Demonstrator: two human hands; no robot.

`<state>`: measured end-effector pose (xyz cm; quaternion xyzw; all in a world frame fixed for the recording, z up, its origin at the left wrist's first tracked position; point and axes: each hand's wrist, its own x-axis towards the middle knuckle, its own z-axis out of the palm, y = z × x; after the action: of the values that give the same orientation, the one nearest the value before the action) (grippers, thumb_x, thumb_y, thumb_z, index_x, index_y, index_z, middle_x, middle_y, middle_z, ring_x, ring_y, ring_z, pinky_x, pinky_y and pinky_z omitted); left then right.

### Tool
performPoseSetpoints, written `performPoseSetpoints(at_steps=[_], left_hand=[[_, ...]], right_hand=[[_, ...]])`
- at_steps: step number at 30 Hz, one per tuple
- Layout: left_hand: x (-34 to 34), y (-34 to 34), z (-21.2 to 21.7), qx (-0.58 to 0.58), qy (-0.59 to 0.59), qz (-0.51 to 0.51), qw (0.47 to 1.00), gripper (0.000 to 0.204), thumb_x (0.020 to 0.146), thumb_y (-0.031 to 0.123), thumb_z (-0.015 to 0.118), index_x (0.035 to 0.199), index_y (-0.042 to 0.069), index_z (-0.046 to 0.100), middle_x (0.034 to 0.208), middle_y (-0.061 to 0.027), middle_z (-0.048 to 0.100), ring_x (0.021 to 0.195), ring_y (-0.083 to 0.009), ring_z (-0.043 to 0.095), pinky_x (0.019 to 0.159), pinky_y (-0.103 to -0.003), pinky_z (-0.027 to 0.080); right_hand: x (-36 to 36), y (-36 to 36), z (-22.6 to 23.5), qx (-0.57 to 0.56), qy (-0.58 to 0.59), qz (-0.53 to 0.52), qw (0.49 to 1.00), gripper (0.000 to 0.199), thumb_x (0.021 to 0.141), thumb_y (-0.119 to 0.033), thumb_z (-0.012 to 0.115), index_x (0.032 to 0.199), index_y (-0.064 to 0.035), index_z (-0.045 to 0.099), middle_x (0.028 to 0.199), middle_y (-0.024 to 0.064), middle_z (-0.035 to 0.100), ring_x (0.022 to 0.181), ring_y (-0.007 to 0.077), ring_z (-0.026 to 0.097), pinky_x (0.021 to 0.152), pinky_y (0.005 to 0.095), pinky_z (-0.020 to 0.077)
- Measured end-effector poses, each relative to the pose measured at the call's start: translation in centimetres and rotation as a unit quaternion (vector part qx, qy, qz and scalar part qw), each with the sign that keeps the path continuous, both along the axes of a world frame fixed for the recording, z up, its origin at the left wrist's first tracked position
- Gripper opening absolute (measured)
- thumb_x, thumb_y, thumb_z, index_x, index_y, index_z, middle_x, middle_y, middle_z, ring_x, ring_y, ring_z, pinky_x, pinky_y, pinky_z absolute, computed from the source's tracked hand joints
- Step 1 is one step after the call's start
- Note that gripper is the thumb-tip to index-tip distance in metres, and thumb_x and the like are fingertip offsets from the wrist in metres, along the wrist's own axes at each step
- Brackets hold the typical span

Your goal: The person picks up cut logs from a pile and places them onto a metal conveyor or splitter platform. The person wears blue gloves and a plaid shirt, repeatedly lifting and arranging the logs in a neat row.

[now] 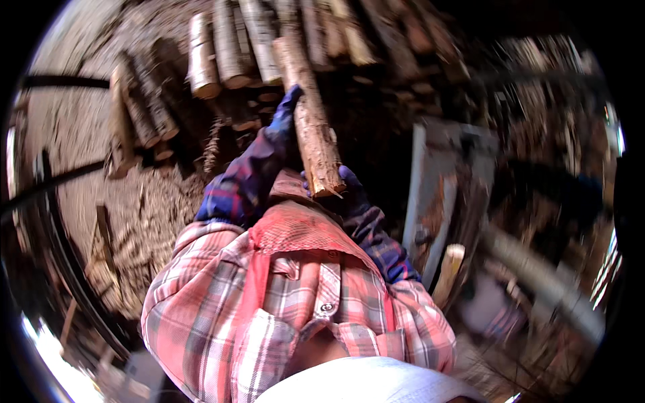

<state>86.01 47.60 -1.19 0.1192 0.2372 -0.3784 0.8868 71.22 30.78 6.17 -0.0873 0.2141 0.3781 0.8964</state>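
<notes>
Closest in, a red-and-white plaid shirt (269,316) fills the lower view. Just above it the right hand (353,191), in a dark blue glove, is wrapped around the near cut end of a long, rough-barked brown log (312,131). The gloved left hand (285,117) grips it further up. The log's far end reaches a stacked pile of pale birch logs (228,54). Sawdust-strewn ground (144,208) lies left.

A woodshed or log yard: stacked logs (228,54), bark-littered ground (141,215).
</notes>
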Motion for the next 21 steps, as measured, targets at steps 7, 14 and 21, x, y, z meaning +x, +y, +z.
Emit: performPoseSetpoints(at_steps=[7, 14, 21], left_hand=[[-5.1, -12.9, 8.2, -0.008, -0.246, 0.043, 0.968, 0.057, 0.09, 0.045, 0.056, 0.127, 0.002, 0.049, 0.109, -0.0151, 0.061, 0.097, -0.0291, 0.061, 0.088, -0.043, 0.049], [-5.1, -26.2, 12.0, -0.053, -0.564, -0.001, 0.824, 0.056, 0.092, 0.033, 0.056, 0.132, -0.003, 0.04, 0.124, -0.0141, 0.055, 0.109, -0.0209, 0.057, 0.093, -0.029, 0.047], [-9.3, -26.4, 16.7, 0.249, -0.63, -0.05, 0.734, 0.066, 0.085, 0.029, 0.07, 0.133, -0.005, 0.041, 0.124, -0.0146, 0.056, 0.113, -0.0203, 0.054, 0.097, -0.031, 0.043]], right_hand=[[-2.8, -13.1, 2.2, -0.424, -0.305, 0.015, 0.853, 0.068, 0.082, -0.039, 0.068, 0.135, -0.0028, 0.044, 0.123, 0.0077, 0.057, 0.11, 0.0181, 0.054, 0.101, 0.0309, 0.0376], [-5.6, -22.3, 9.5, -0.566, -0.406, -0.252, 0.671, 0.078, 0.073, -0.007, 0.077, 0.139, -0.0021, 0.035, 0.126, 0.0108, 0.051, 0.114, 0.0198, 0.049, 0.101, 0.0326, 0.0412], [-9.0, -36.1, 13.4, -0.86, -0.39, -0.078, 0.32, 0.091, 0.068, -0.021, 0.081, 0.142, -0.009, 0.03, 0.13, 0.0184, 0.048, 0.116, 0.0296, 0.049, 0.095, 0.0382, 0.0464]])
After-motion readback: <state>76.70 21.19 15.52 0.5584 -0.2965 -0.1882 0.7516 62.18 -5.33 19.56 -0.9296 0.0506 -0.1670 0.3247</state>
